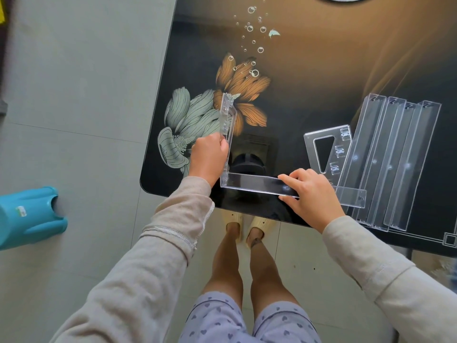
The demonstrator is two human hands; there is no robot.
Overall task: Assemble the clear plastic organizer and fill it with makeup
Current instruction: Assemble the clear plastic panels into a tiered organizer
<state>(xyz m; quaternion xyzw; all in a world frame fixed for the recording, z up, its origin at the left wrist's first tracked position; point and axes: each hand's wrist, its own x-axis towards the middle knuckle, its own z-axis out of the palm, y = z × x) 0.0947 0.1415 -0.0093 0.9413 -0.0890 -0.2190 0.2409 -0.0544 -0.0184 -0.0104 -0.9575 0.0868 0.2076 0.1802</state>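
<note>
Assembly step: left hand [208, 158] pinching upright side panel [228, 125], right hand [312, 191] gripping long tray [252, 183]; next, press corner joint together w/ tabs aligned

Open glossy table [321, 70] across far half and far-left corner; right side blocked by stacked clear trays [393, 164] and flat side panel [324, 149]; near edge taken by upright panel [227, 125] and tray [252, 184]
</note>
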